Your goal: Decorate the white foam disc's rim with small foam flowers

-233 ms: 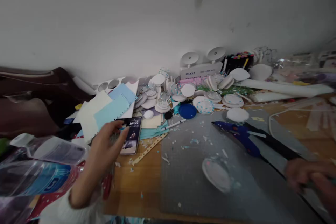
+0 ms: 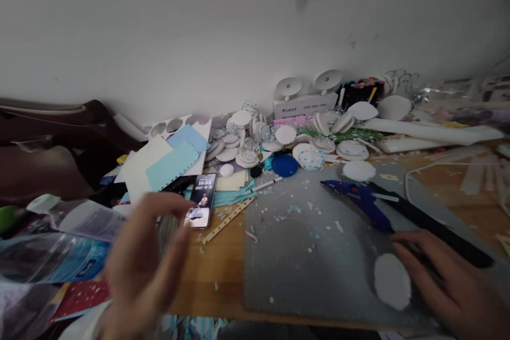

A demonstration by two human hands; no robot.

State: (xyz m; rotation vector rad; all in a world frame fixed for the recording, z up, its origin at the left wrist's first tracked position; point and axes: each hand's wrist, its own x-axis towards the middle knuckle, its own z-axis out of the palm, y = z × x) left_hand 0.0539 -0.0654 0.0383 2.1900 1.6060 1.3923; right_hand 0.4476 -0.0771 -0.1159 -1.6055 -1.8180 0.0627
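Note:
My left hand (image 2: pixel 147 260), blurred, is raised over the table's left front, its thumb and index finger apart in a curve. Just past its fingertips lies a phone (image 2: pixel 202 199) with a lit screen. At the right, my right hand (image 2: pixel 454 281) has its fingers stretched out and apart over the grey cutting mat (image 2: pixel 295 265). Close beside its fingers is a blurred white disc (image 2: pixel 392 281); whether they touch is unclear. A blue hot glue gun (image 2: pixel 360 199) lies on the mat beyond that hand, a glue stick at its back.
White discs (image 2: pixel 311 156), several with blue dots, are heaped along the wall. Blue and cream paper sheets (image 2: pixel 171 164) lie at the left, above a plastic bottle (image 2: pixel 56 257). A long black object (image 2: pixel 434 223) crosses the mat's right side. Paper scraps are scattered about.
The white disc has shifted right across the mat. My right hand has moved left and now reaches beside it. My left hand has come nearer, away from the phone.

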